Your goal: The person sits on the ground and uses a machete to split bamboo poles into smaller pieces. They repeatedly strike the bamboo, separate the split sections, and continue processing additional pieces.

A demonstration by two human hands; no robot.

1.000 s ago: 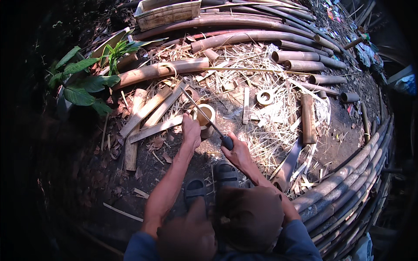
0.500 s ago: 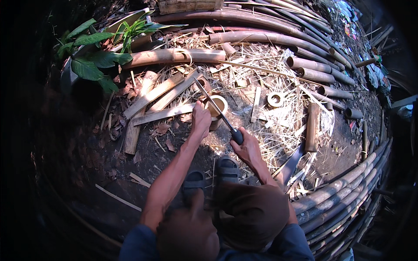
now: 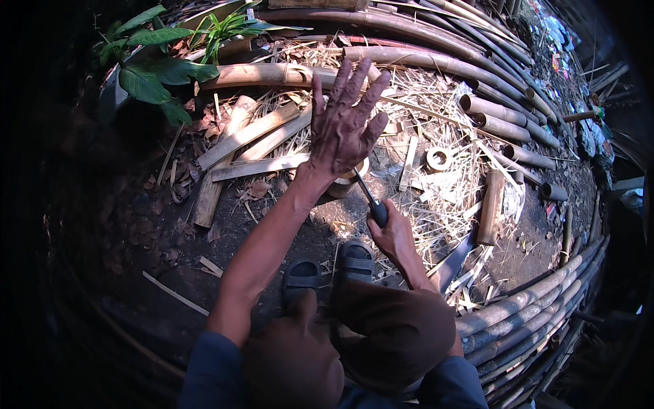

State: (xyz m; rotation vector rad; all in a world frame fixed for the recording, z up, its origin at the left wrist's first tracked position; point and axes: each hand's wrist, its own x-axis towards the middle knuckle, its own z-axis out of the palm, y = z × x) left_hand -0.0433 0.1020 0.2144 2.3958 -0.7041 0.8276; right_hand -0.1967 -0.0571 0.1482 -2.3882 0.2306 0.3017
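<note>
My left hand (image 3: 340,133) is raised with its fingers spread, back up, holding nothing. Below it stands a short bamboo section (image 3: 343,189), mostly covered by the hand; a bit of its pale cut rim shows. My right hand (image 3: 394,235) grips a knife (image 3: 377,211) by its dark handle. The narrow blade points up and to the left toward the bamboo section, and its far part is hidden behind my left hand. Whether the blade touches the bamboo, I cannot tell.
Split bamboo slats (image 3: 259,169) lie left of the section. To the right are a pale bamboo ring (image 3: 438,159), shavings and a short bamboo tube (image 3: 490,208). Long bamboo poles (image 3: 443,61) are stacked at the back, more poles (image 3: 524,307) at the lower right. Leafy plants (image 3: 146,82) grow far left.
My left hand has come away from the knife's blade at the bamboo section, rising and opening out. My right hand still holds the knife, nearly in place. The view has shifted slightly.
</note>
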